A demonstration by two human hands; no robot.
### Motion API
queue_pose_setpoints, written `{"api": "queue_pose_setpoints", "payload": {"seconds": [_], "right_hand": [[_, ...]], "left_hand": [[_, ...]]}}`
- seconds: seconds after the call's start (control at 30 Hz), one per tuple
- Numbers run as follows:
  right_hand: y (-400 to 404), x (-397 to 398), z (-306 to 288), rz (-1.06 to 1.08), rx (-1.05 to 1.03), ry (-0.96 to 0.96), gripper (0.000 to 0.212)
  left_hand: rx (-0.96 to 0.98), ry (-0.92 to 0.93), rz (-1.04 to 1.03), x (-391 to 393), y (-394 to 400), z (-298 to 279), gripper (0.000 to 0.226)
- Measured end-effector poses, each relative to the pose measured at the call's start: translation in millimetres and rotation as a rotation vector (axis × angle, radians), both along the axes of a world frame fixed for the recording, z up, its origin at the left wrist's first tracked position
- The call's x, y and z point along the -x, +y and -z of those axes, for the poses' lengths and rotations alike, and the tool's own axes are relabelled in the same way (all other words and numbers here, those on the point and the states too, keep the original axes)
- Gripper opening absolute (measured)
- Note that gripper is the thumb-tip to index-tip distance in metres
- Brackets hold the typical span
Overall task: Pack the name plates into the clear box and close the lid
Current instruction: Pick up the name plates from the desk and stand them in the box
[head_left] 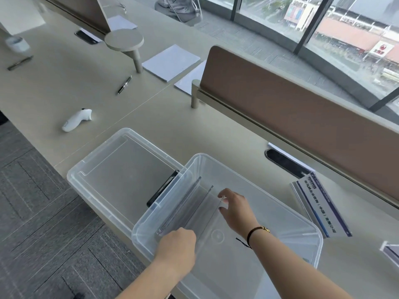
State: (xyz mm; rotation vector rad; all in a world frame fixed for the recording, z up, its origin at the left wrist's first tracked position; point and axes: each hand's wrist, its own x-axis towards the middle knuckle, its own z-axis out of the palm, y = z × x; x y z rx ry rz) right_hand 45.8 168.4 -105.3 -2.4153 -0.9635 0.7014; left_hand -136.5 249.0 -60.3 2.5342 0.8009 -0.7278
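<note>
Inside the clear box [226,244], at its left end, I see both of my hands on the same transparent name plate [212,210]. My left hand [177,247] is closed around the near end of this plate, with the fingers curled down so I cannot see their tips. My right hand [235,209] holds the far end, thumb and fingers pinching the top corner. The plate stands on its edge, almost upright. Just beside it, closer to the left wall of the box, 2 more clear plates [183,203] also stand upright; I cannot tell if they touch each other.

The box sits on the beige desk [151,108], near its front edge. The lid [121,169] lies flat on the desk at the left of the box, touching it, and a dark flat thing [164,187] shows under the lid's right side.

At the right of the box, another name plate with blue printed text [319,208] lies on the desk, apart from the box. At the far right border of the view, 1 more plate [391,251] is partly visible.

Further away on the desk lie a white controller [77,119] and a pen [124,84].
</note>
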Motion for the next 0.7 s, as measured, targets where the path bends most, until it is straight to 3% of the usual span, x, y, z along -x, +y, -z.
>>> {"api": "queue_pose_setpoints", "payload": {"seconds": [0.7], "right_hand": [[0.2, 4.7, 0.9, 0.053, -0.045, 0.019, 0.029]], "left_hand": [[0.039, -0.009, -0.005, 1.2, 10.3, 3.3, 0.027]]}}
